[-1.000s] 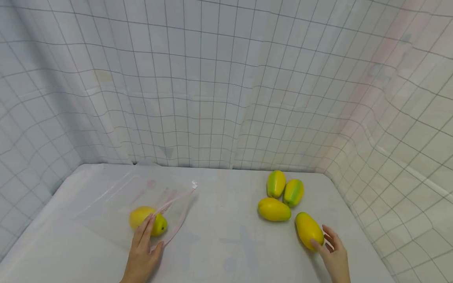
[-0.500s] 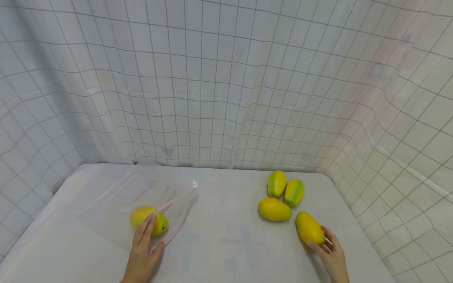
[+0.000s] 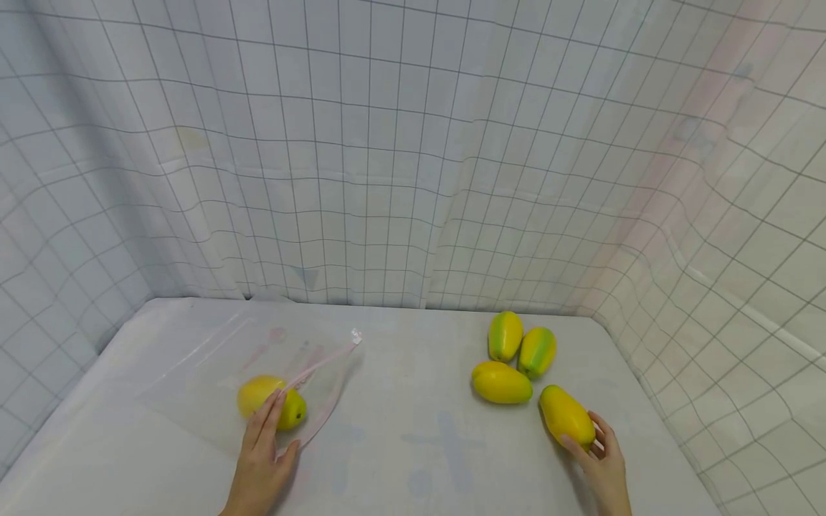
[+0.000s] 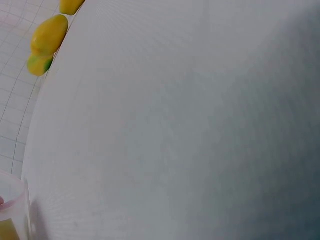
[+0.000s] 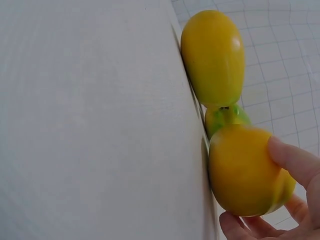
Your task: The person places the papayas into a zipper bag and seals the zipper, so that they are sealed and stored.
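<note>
A clear plastic bag (image 3: 213, 358) with a pink-edged mouth lies on the left of the table, with a yellow-green papaya (image 3: 293, 410) inside. My left hand (image 3: 259, 459) rests at the bag's mouth, its fingers straight against the upper rim and its thumb by the lower rim. On the right, my right hand (image 3: 603, 459) grips another papaya (image 3: 566, 416) at its near end, thumb on one side and fingers curled round the other. The right wrist view shows the thumb and fingertips on this held papaya (image 5: 245, 170).
Several more papayas sit close together at the back right, including a yellow one (image 3: 502, 383) lying sideways and a green-striped one (image 3: 537, 351). The white table (image 3: 400, 430) is bordered by a hanging grid-patterned curtain (image 3: 387, 179).
My right hand has shifted slightly left and closed more firmly round the near end of the papaya. The left hand and the bag stay essentially as they were.
</note>
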Demonstrator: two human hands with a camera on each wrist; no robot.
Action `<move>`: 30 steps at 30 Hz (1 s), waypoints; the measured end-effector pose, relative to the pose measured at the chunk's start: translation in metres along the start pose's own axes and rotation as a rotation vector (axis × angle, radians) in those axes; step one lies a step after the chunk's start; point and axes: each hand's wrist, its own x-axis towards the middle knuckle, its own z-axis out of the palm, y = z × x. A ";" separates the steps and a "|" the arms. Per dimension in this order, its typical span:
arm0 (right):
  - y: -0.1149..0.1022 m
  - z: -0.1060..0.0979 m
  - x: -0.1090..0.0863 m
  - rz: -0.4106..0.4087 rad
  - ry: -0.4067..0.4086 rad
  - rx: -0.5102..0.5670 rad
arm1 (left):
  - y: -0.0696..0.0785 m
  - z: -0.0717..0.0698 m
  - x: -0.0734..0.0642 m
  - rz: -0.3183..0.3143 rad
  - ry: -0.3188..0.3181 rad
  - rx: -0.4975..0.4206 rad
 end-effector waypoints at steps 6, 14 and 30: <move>-0.003 0.000 -0.001 0.048 0.040 0.017 | 0.001 -0.001 0.001 -0.010 -0.009 0.003; -0.019 -0.003 -0.005 0.048 0.094 0.128 | 0.001 -0.003 0.001 -0.026 -0.035 -0.011; -0.063 0.025 -0.013 -0.151 0.041 0.197 | -0.001 0.000 -0.001 -0.010 -0.011 -0.008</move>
